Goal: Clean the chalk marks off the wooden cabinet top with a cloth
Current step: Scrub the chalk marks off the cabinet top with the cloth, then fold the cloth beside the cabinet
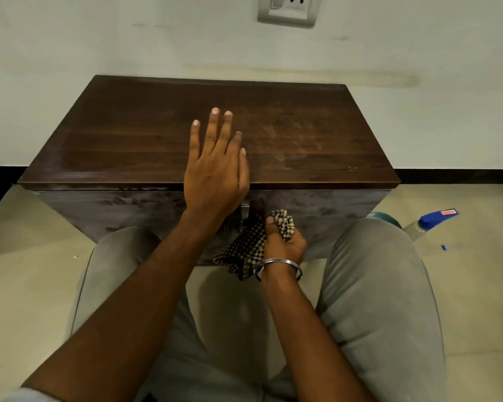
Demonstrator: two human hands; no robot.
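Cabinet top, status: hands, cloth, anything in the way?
Left hand flat on cabinet top. Right hand grips checkered cloth below the front edge. Faint chalk smears right of centre. Spray bottle on floor, aside.

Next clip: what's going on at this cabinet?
A person faces a low wooden cabinet. Their left hand lies flat on the cabinet top near its front edge, fingers straight. The right hand, with a metal bangle, grips a bunched checked cloth below the top, in front of the cabinet face. Faint whitish smears show on the top's right half. A blue-capped spray bottle is on the floor at right.
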